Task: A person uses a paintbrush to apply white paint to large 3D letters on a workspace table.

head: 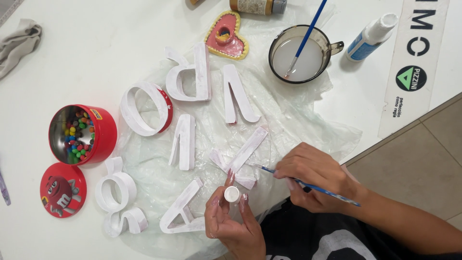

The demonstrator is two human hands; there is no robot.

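Two hands work near the bottom edge of a white table [62,58], seen from the head camera. The left hand [231,216] grasps a small white bottle [232,194] between thumb and fingertips, cap up. The right hand [315,175] is closed on a thin blue brush [308,185]; its tip points left, just beside a flat white letter [240,156] on a clear plastic sheet [298,125].

Several more white letters lie on the sheet: a round one [144,108], a tall pair [192,72], a forked one [238,94], a narrow one [183,142], a triangular one [183,209] and a curly one [118,202] at the sheet's left edge. Most look already coated white, with some red showing on the round one; the letter by the brush looks streaky, so painting seems nearly done but not finished.

Toward the far edge stand a cup [301,55] of cloudy water with a second brush, a pink heart [226,36] and a glue bottle [373,33]. Near the left edge are a red candy tin [84,135] and its lid [62,190].
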